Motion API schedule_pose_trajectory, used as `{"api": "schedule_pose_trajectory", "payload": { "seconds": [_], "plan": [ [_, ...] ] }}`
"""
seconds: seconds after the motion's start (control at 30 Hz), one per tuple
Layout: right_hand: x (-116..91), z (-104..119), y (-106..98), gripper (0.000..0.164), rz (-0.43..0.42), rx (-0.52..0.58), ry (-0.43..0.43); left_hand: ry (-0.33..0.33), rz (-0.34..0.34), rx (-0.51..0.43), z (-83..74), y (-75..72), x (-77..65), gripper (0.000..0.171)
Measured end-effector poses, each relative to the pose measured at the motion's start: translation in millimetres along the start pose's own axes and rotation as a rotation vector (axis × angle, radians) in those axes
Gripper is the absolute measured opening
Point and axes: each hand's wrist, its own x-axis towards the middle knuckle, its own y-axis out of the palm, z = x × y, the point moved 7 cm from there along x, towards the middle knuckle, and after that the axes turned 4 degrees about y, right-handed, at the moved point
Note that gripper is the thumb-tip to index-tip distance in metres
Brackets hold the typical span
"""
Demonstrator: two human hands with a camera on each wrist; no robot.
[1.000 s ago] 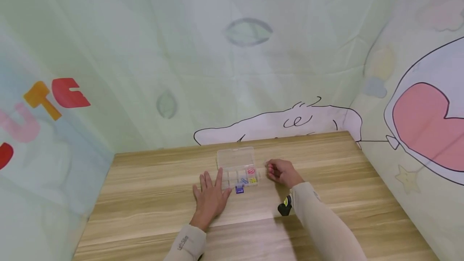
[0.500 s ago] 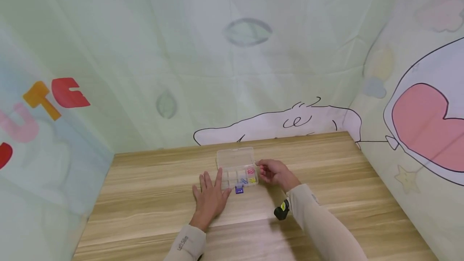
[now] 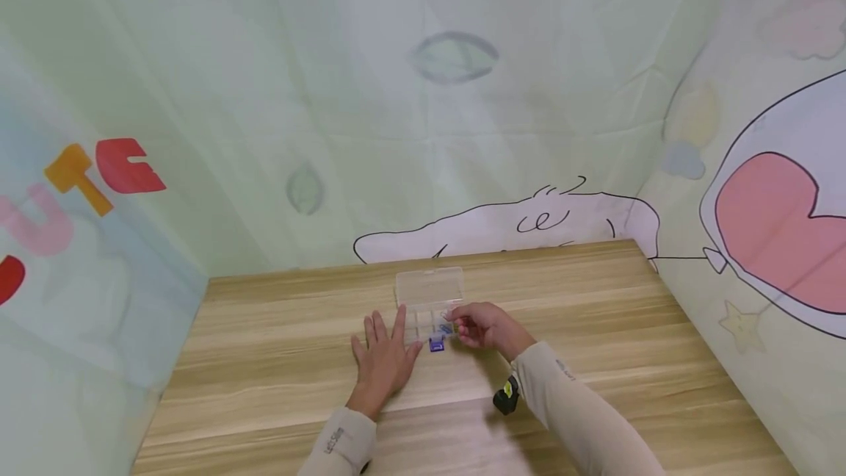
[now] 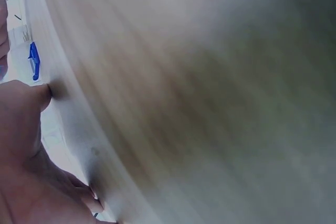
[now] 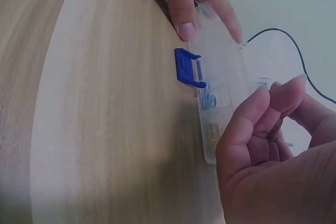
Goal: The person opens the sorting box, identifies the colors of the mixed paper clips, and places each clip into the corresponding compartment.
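A clear plastic compartment box (image 3: 424,318) lies on the table with its transparent lid (image 3: 429,286) raised at the back. Blue paper clips (image 3: 445,329) sit in one front compartment; yellow pieces (image 5: 212,132) fill the one beside it. A blue latch (image 5: 186,67) hangs at the box's front edge. My left hand (image 3: 383,362) rests with spread fingers at the box's left end, thumb and index finger touching it. Over the right compartments, my right hand (image 3: 487,325) pinches a small pale thing, seemingly a paper clip, between thumb and index finger; it is mostly hidden.
The wooden table (image 3: 277,358) ends at a printed cloth backdrop (image 3: 370,131) behind and on both sides. A black device with a yellow mark (image 3: 507,395) hangs under my right wrist.
My right hand has moved left from beside the box to above its right compartments, still pinching the small pale thing. The left hand has stayed put.
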Motion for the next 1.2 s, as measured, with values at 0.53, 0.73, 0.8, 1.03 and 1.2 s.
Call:
{"api": "schedule_pose_trajectory", "payload": {
  "seconds": [0.53, 0.73, 0.8, 1.03, 1.2],
  "plan": [
    [6.2, -1.6, -0.2, 0.007, 0.013, -0.004, 0.010, -0.014, 0.035, 0.017, 0.8, 1.5, 1.4, 0.076],
    [8.0, -0.5, -1.1, 0.006, -0.011, 0.013, -0.005, -0.016, 0.032, 0.023, 0.1, -2.7, 0.6, 0.076],
    [8.7, 0.0, -0.5, 0.008, -0.008, 0.009, -0.003, -0.012, 0.025, 0.024, 0.3, -4.2, 0.7, 0.076],
    [10.3, -2.0, 0.8, 0.009, 0.006, 0.001, 0.006, -0.017, 0.030, 0.015, 0.6, -2.3, 0.1, 0.077],
    [8.3, -3.2, -0.6, 0.007, 0.006, 0.019, -0.002, -0.021, 0.045, 0.005, 1.5, 0.6, -1.2, 0.079]
  ]
}}
